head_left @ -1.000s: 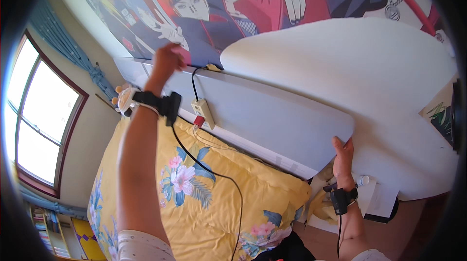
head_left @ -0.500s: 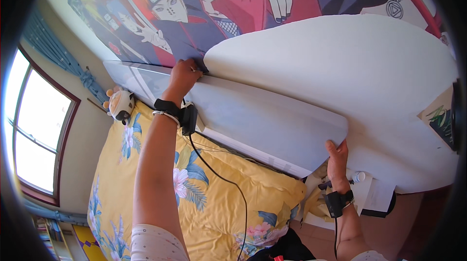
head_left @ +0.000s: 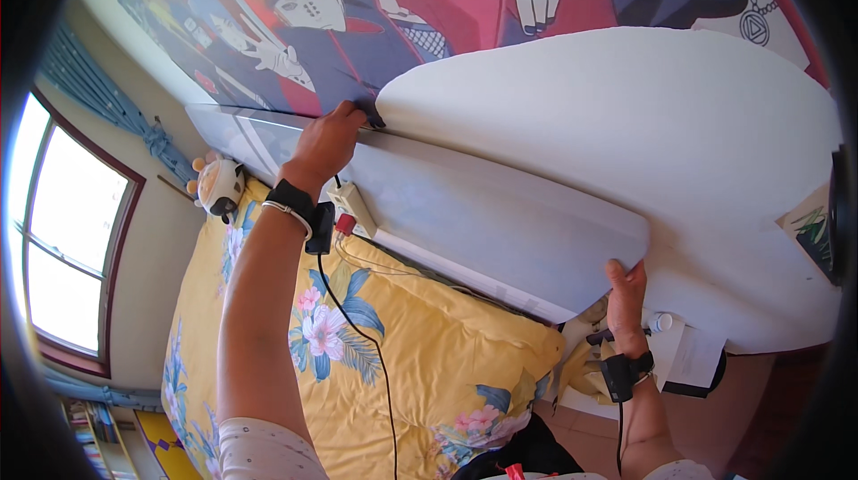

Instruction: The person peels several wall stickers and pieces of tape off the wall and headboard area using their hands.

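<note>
A long pale grey sheet or panel (head_left: 483, 207) runs slantwise along the wall below a large cartoon mural (head_left: 357, 51). My left hand (head_left: 329, 142) is at its upper edge, where the mural meets a bare white patch of wall (head_left: 608, 105). Its fingers are pinched together by a small dark bit; what lies between them I cannot make out. At the sheet's right-hand end, my right hand (head_left: 626, 292) grips the rounded corner, thumb on the front face and the other fingers behind. Each wrist wears a black strapped device with a cable.
Below the sheet lies a bed with a yellow floral cover (head_left: 420, 346). A white power strip (head_left: 354, 208) with a red plug (head_left: 345, 224) is under my left wrist. A plush toy (head_left: 219, 185) sits by the window (head_left: 71, 230). A cluttered white bedside surface (head_left: 684, 350) stands at right.
My left wrist and forearm have swung left, uncovering the power strip and red plug, while the fingers stay near the same spot. My right hand keeps its grip on the corner.
</note>
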A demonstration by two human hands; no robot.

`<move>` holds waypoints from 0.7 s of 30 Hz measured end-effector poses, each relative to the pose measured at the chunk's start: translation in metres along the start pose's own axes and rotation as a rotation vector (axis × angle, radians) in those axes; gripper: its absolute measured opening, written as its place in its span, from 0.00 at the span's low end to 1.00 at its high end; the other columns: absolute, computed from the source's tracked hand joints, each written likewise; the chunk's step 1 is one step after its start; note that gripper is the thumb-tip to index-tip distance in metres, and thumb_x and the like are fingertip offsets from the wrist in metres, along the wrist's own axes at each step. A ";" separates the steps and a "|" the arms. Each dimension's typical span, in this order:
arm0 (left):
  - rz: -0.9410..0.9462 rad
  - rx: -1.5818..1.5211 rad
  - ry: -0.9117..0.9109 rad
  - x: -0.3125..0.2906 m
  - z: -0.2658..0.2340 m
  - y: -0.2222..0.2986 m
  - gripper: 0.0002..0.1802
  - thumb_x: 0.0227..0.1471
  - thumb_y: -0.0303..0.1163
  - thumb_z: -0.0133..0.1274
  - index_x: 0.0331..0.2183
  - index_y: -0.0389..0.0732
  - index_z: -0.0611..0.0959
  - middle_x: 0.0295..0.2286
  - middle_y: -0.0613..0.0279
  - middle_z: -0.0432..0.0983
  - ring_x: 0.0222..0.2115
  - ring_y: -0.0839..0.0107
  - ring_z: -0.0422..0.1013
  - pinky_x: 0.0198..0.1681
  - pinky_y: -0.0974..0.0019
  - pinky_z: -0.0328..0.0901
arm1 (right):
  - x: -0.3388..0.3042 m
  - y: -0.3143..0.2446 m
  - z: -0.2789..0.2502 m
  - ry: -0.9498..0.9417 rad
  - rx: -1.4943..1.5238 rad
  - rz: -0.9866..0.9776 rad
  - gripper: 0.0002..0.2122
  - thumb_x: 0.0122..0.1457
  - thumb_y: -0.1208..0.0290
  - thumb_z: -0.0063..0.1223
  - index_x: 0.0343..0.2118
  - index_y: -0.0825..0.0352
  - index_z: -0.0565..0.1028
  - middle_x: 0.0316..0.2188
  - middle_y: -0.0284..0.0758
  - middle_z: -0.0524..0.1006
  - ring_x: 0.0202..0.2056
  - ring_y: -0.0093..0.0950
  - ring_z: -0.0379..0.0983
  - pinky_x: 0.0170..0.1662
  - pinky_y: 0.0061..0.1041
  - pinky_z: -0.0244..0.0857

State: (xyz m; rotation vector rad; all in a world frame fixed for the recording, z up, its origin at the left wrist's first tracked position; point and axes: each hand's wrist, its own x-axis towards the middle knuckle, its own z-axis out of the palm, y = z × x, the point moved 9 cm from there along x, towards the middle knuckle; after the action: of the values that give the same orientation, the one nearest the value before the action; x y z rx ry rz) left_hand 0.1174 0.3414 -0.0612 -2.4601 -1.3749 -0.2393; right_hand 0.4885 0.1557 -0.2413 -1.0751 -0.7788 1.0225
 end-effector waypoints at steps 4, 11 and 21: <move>-0.043 0.085 0.012 0.000 0.006 -0.005 0.11 0.41 0.21 0.42 0.32 0.43 0.71 0.28 0.55 0.69 0.29 0.55 0.70 0.30 0.57 0.65 | 0.001 0.004 0.001 -0.009 0.000 0.025 0.30 0.46 0.62 0.59 0.49 0.70 0.59 0.43 0.34 0.67 0.44 0.23 0.62 0.49 0.24 0.54; 0.034 0.187 0.022 -0.004 0.016 -0.002 0.08 0.40 0.21 0.43 0.27 0.42 0.73 0.27 0.57 0.69 0.27 0.59 0.71 0.27 0.60 0.66 | 0.000 0.007 -0.005 0.005 -0.026 0.009 0.31 0.45 0.61 0.59 0.50 0.70 0.58 0.44 0.34 0.66 0.45 0.25 0.61 0.50 0.25 0.53; -0.151 -0.116 0.154 -0.004 0.017 -0.018 0.05 0.42 0.24 0.44 0.26 0.39 0.73 0.26 0.51 0.70 0.26 0.51 0.68 0.28 0.56 0.65 | 0.000 0.006 -0.005 0.011 -0.007 -0.002 0.31 0.47 0.61 0.58 0.50 0.70 0.58 0.45 0.35 0.65 0.46 0.25 0.60 0.51 0.25 0.51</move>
State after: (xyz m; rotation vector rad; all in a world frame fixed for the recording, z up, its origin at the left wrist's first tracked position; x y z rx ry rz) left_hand 0.1005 0.3529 -0.0744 -2.3731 -1.5187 -0.5457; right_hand 0.4913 0.1544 -0.2489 -1.0854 -0.7750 1.0114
